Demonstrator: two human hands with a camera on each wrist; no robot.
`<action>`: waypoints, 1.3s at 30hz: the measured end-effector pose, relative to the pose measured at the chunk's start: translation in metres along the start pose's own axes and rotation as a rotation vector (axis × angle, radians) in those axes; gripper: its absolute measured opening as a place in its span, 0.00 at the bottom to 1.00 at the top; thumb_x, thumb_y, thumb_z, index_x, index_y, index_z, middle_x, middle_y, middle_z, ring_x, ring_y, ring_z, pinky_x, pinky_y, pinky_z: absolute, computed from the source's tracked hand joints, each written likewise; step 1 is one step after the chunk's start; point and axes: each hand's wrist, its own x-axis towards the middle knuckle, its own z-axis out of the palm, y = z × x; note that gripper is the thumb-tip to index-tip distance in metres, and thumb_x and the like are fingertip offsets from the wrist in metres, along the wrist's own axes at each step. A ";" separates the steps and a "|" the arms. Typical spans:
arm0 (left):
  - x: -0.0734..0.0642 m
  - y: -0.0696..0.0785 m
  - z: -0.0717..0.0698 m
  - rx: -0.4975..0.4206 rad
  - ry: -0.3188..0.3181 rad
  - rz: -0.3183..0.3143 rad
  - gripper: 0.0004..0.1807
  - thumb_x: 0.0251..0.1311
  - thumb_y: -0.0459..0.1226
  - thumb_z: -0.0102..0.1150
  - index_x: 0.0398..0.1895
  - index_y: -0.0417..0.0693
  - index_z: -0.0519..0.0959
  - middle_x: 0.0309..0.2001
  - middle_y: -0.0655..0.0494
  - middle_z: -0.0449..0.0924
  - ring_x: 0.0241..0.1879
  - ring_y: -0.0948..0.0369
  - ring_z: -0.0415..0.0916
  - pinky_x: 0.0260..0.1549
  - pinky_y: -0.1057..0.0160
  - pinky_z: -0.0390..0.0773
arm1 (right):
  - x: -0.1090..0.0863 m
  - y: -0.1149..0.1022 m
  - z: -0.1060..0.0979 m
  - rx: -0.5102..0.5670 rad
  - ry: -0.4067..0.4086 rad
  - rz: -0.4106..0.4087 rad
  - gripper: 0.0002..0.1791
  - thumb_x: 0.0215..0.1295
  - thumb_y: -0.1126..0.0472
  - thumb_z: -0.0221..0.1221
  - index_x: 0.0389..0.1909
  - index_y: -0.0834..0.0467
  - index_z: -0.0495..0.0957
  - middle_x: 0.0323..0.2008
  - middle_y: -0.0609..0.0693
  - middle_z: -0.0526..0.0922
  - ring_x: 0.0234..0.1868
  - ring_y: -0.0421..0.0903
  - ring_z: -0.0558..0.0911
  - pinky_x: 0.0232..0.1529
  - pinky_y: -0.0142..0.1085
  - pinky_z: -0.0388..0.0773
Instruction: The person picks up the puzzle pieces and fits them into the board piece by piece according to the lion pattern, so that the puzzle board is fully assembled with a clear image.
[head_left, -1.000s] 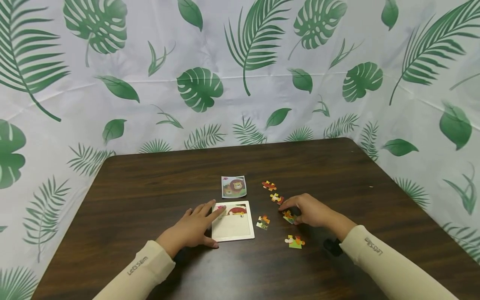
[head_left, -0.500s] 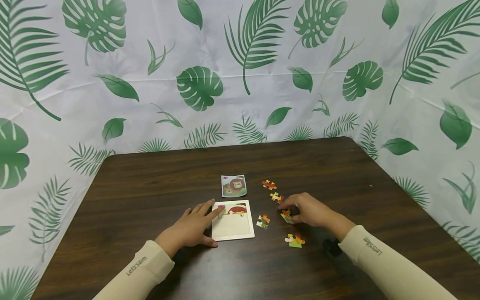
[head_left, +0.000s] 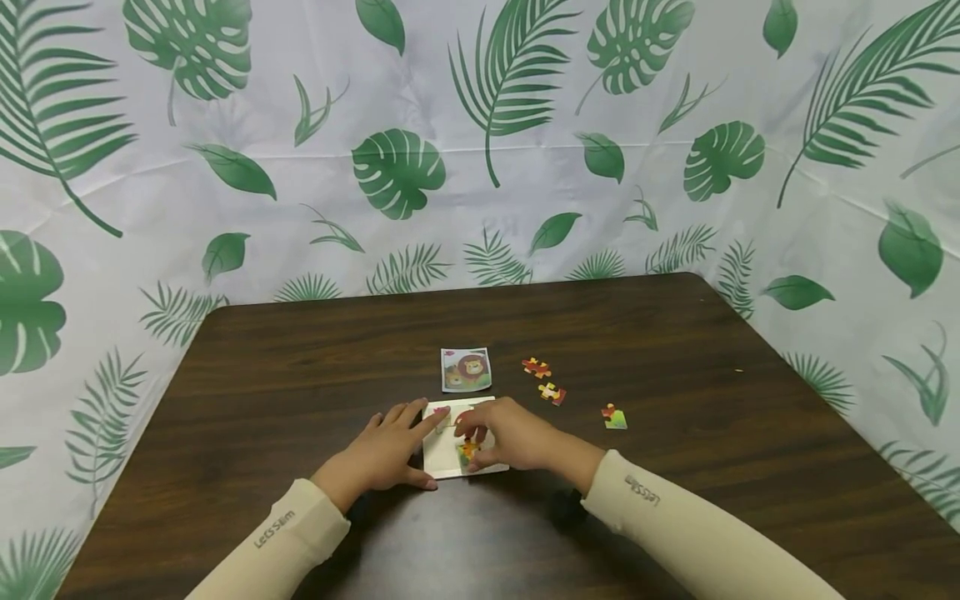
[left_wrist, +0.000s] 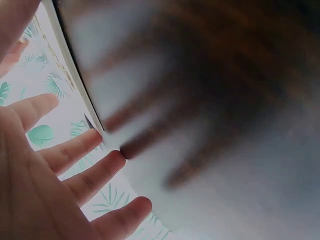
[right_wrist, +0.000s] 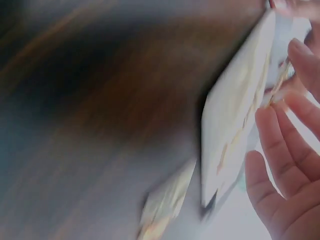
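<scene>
In the head view, my left hand [head_left: 384,450] rests spread on the left side of a pale puzzle tray [head_left: 442,462], its index finger on a fitted corner piece. My right hand [head_left: 517,437] is over the tray's right half. It pinches a yellow-and-green puzzle piece [head_left: 468,450] between thumb and fingers, seen nearly edge-on in the right wrist view. Whether that piece touches the tray's floor I cannot tell. The right hand hides much of the top row. In the left wrist view, the fingers of my left hand [left_wrist: 75,180] are straight, beside the tray's edge.
A lion picture card [head_left: 466,371] lies behind the tray. To the right lie a red-orange piece [head_left: 536,367], a yellow-and-red piece [head_left: 552,392] and a red-and-green piece [head_left: 613,417]. Another loose piece [right_wrist: 170,200] shows beside the tray in the right wrist view. Dark wooden table [head_left: 337,350] underneath.
My right hand has carried the puzzle piece leftward from the loose pieces to above the tray. The arm now covers two loose pieces; the red-and-green piece has come into sight. The left hand stays put.
</scene>
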 end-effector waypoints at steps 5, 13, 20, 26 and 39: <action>-0.002 -0.004 0.002 0.003 0.014 -0.003 0.51 0.44 0.59 0.64 0.71 0.55 0.53 0.69 0.43 0.49 0.65 0.43 0.51 0.54 0.36 0.57 | 0.021 -0.013 0.017 -0.038 0.034 -0.026 0.17 0.44 0.56 0.72 0.35 0.56 0.81 0.32 0.42 0.80 0.32 0.37 0.77 0.36 0.26 0.72; -0.010 -0.005 -0.005 -0.007 0.023 0.008 0.49 0.45 0.57 0.65 0.69 0.47 0.58 0.69 0.45 0.51 0.65 0.44 0.51 0.54 0.35 0.57 | 0.032 -0.014 0.025 -0.048 0.074 0.018 0.15 0.42 0.58 0.73 0.31 0.57 0.80 0.28 0.44 0.79 0.30 0.39 0.77 0.32 0.26 0.71; -0.011 -0.001 -0.008 -0.019 0.018 0.015 0.43 0.49 0.52 0.65 0.67 0.47 0.62 0.68 0.47 0.54 0.65 0.45 0.51 0.54 0.35 0.56 | 0.033 -0.013 0.028 -0.023 0.083 0.025 0.17 0.40 0.58 0.74 0.32 0.57 0.80 0.28 0.44 0.80 0.30 0.39 0.77 0.31 0.25 0.72; -0.010 -0.001 -0.006 -0.004 0.024 -0.006 0.42 0.50 0.50 0.65 0.67 0.48 0.61 0.68 0.46 0.54 0.65 0.45 0.52 0.54 0.36 0.56 | 0.033 -0.017 0.027 -0.030 0.077 0.038 0.17 0.42 0.58 0.73 0.34 0.57 0.80 0.30 0.45 0.81 0.31 0.39 0.78 0.32 0.26 0.72; -0.012 0.002 -0.007 0.004 0.001 -0.014 0.41 0.51 0.52 0.64 0.67 0.47 0.62 0.68 0.45 0.53 0.65 0.44 0.52 0.54 0.36 0.58 | 0.027 -0.011 0.027 -0.021 0.103 -0.002 0.12 0.44 0.65 0.71 0.32 0.58 0.82 0.28 0.46 0.80 0.29 0.41 0.77 0.32 0.26 0.71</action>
